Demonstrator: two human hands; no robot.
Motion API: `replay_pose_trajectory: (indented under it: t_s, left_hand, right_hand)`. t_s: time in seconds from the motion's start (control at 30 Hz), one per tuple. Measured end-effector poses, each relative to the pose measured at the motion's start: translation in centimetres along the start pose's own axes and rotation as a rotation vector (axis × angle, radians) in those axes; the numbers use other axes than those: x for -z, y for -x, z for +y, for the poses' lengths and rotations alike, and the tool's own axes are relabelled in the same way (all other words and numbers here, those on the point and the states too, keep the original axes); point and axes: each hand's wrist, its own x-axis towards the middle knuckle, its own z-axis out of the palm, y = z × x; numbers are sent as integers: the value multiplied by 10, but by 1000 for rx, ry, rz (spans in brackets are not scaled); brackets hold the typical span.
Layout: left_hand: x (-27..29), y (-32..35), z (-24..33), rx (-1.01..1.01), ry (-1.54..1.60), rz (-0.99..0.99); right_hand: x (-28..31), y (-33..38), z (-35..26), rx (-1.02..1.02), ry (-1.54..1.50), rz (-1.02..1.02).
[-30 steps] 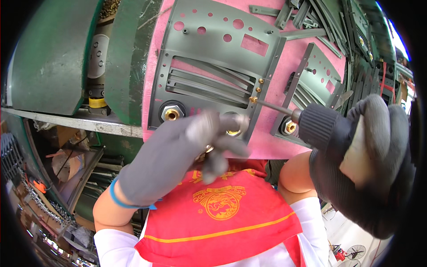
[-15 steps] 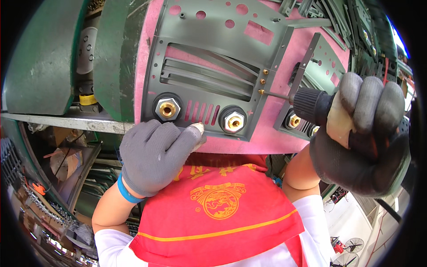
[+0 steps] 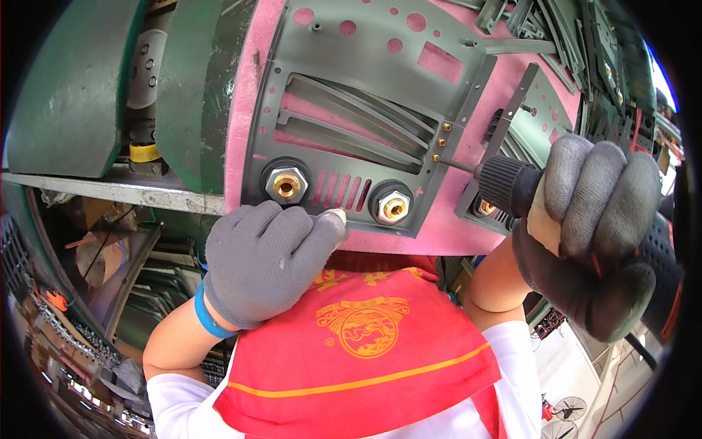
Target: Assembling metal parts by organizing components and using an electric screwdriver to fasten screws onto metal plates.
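Gloved hands at a grey metal panel, a screwdriver set to a brass screw.

Head view: the right hand (image 3: pixel 596 234) is wrapped tight round the black screwdriver (image 3: pixel 504 183), whose thin shaft runs left to a small brass screw (image 3: pixel 436 157) on the panel's right edge. The grey panel (image 3: pixel 365 95) lies on a pink pad (image 3: pixel 468 227) just above and left of that hand. The left hand (image 3: pixel 267 260) holds nothing; its loosely curled fingers press the panel's lower edge, between two brass-centred sockets (image 3: pixel 287 186), one bare fingertip showing through the glove.
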Motion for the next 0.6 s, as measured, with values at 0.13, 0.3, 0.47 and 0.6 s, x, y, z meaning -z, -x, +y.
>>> replay_pose_trajectory:
  t_s: [0.13, 0.3, 0.47, 0.6]
  left_hand:
    - [15, -11, 3, 107, 80, -124]
    - [31, -46, 7, 561, 845, -64]
    - [11, -74, 14, 894, 1728, -197]
    - [-4, -80, 13, 845, 1791, -226]
  right_hand:
    - [7, -14, -14, -77, 57, -296]
    - [3, -6, -23, 11, -82, -78]
    - [-26, -14, -24, 169, -246, 99]
    - [-41, -16, -29, 290, -386, 238]
